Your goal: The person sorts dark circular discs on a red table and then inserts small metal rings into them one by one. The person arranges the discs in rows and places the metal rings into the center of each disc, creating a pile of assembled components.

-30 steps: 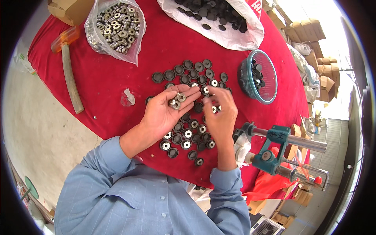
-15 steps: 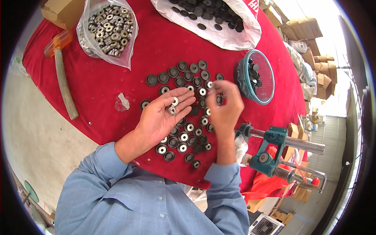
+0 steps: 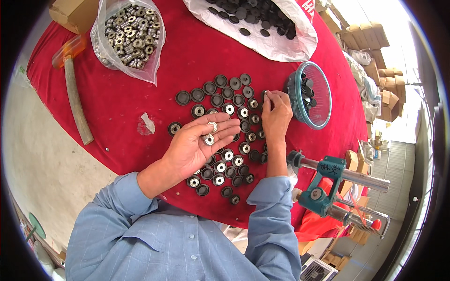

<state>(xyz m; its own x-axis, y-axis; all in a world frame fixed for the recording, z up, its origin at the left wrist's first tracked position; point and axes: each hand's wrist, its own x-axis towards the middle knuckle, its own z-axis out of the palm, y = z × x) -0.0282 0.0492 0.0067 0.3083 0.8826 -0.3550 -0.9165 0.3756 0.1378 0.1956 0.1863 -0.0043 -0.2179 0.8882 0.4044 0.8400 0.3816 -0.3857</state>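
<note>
My left hand (image 3: 194,140) is palm up over the red cloth, with two small metal ball bearings (image 3: 209,140) lying on its fingers near the thumb. My right hand (image 3: 277,114) reaches to the far right of the group, its thumb and fingertips pinched at a round black plastic cap (image 3: 265,93). A bearing seems to be in those fingertips, mostly hidden. Beneath and around both hands lie many black caps (image 3: 183,98). Some have a shiny bearing seated in the middle, like the capped bearing (image 3: 228,109) beyond my left fingers; others hold none.
A clear bag of bearings (image 3: 157,56) and a wooden-handled mallet (image 3: 77,100) lie to the left. At the far side, a white sack (image 3: 300,49) spills black discs. A blue-rimmed basin (image 3: 323,122) of black pieces stands right, above a green hand press (image 3: 321,196).
My right hand has moved slightly away from me and its fingertips have come down onto a cap at the far right. Several more caps there show bearings. My left hand has shifted slightly right.
</note>
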